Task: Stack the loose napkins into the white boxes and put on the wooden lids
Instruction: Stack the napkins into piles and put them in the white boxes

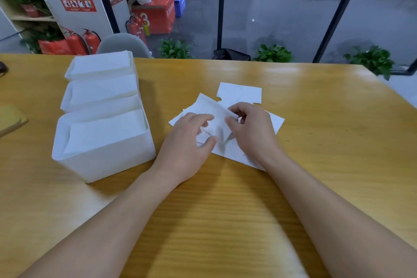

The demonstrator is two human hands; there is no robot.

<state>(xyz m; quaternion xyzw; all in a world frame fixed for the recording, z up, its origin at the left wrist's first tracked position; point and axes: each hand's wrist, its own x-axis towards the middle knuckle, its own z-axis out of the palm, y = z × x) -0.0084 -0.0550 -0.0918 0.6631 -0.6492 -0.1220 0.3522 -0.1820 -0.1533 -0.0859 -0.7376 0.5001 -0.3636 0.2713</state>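
while both forearms reach in from the bottom of the head view, the person's left hand (pixel 191 140) and right hand (pixel 250 128) meet over a loose napkin (pixel 216 119) lying on the wooden table (pixel 316 119). the left hand's fingers are curled, thumb and fingertips pinching the near-left part of that napkin, which is creased and lifted a little between the hands. the right hand's fingers are bent too, pinching the same napkin's upper edge between thumb and forefinger.

more loose napkins lie under and around it: one flat sheet (pixel 240 92) sits just beyond the hands, and another (pixel 276 121) pokes out from beneath the right hand.

left of the hands stand three white boxes in a row running away from the person, touching or nearly touching each other. the nearest box (pixel 106 160) holds a stack of napkins that stops short of its rim; the middle box (pixel 99 95) and the far box (pixel 101 65) also hold white napkins. all three are uncovered. a flat wooden piece (pixel 11 119) shows at the table's left edge, mostly out of frame; whether it is a lid cannot be told.
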